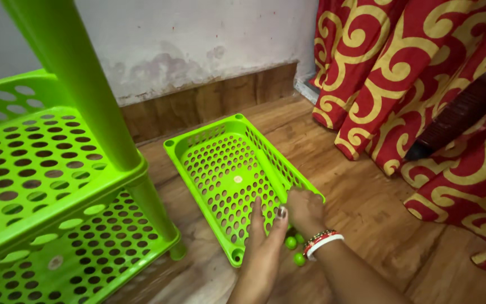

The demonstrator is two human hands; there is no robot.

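A loose green perforated plastic basket (220, 152) lies on the wooden floor. My left hand (266, 233) rests flat on the basket's near edge, fingers stretched over the holes. My right hand (306, 211), with red and white bangles at the wrist, curls over the basket's near right rim. Whether it grips the rim or something small is hidden by the fingers. Small green round caps (291, 242) lie on the floor just under my right wrist, beside the basket.
A green plastic rack (46, 186) with two perforated shelves and an upright post (80, 79) fills the left. Red and gold curtains (412, 84) hang at right over a dark furniture leg (457, 115). A stained wall with a wooden skirting runs behind.
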